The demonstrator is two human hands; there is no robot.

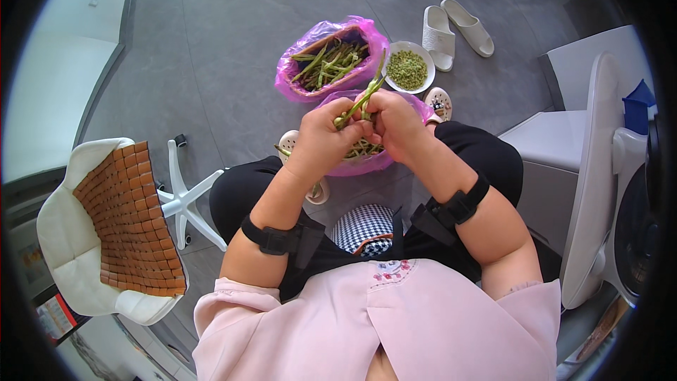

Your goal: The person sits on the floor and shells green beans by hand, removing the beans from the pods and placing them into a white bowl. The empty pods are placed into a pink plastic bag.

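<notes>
My left hand (326, 132) and my right hand (396, 125) meet in front of me, fingers pinched around long green bean pods (374, 87). The pods stick up and away between my hands, and one looks split. Right beneath my hands is a pink plastic bag (371, 164) holding pods or husks, mostly hidden by my hands. Beyond it, a purple-pink bag lines a container (288, 77) filled with long green and brownish pods (331, 63). To its right, a white bowl (428, 86) contains shelled green beans (407, 69).
White slippers (441, 39) lie on the grey floor past the bowl. A white swivel chair (60, 240) with a brown woven mat (127, 219) stands at left. White furniture (557, 134) and a fan (635, 226) are at right. My clog-covered feet (438, 102) flank the near bag.
</notes>
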